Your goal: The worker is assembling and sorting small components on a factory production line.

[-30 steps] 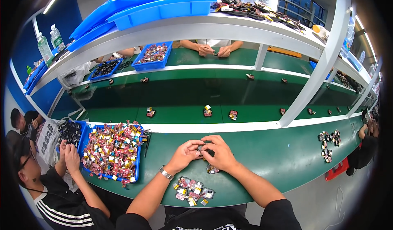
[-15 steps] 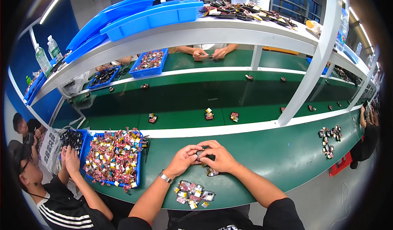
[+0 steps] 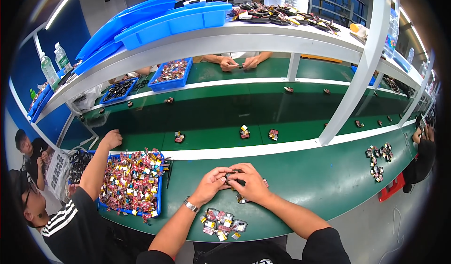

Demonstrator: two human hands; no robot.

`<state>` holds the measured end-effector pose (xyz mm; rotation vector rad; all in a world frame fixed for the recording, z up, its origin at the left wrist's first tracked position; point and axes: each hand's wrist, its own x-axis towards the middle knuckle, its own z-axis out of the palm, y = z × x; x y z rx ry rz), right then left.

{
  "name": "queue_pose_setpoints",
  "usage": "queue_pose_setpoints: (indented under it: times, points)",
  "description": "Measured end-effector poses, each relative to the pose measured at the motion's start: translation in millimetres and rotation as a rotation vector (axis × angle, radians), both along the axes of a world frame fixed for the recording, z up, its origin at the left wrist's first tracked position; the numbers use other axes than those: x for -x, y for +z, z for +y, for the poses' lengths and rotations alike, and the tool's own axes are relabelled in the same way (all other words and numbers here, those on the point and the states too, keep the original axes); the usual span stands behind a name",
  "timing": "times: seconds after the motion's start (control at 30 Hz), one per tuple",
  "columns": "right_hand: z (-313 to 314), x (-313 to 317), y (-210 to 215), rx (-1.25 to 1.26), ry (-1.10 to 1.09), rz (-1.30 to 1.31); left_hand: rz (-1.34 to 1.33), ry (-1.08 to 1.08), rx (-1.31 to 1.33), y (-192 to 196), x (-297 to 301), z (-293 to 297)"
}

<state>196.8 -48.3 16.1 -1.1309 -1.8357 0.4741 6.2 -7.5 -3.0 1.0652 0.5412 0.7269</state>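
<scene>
My left hand (image 3: 210, 188) and my right hand (image 3: 252, 185) meet over the green bench, fingers closed round a small black plastic casing (image 3: 233, 178). Most of that casing is covered by the fingers, so its inside cannot be made out. Under my right hand lies another small electronic unit (image 3: 242, 199), partly hidden. Closer to me, beside my left wrist, sits a cluster of black casings (image 3: 222, 223) with red circuit boards and yellow-white cells in them.
Left of my hands a blue tray (image 3: 159, 191) is heaped with red boards and cells; black tweezers (image 3: 169, 172) lie alongside. Small units (image 3: 244, 132) dot the green belt (image 3: 206, 135) beyond a white rail (image 3: 263, 147). A co-worker's arm (image 3: 96, 163) reaches over at left. Overhead runs a shelf (image 3: 263, 35).
The units on the belt have shifted slightly to the right. The co-worker at left has stretched an arm out over the belt. My hands stay nearly in place, fingers shifting slightly on the casing.
</scene>
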Motion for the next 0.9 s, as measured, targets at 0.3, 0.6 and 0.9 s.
queue_pose_setpoints:
  times: [0.3,0.6,0.9]
  points:
    - [3,-1,-9,0.074,0.013,0.08,-0.002,0.018,0.019,-3,-2,2]
    - [-2,3,-1,0.029,-0.025,0.02,-0.031,0.053,0.028,1,-4,-1]
    - [-1,8,0,-0.011,0.04,0.017,0.026,0.139,-0.073,-11,1,-1]
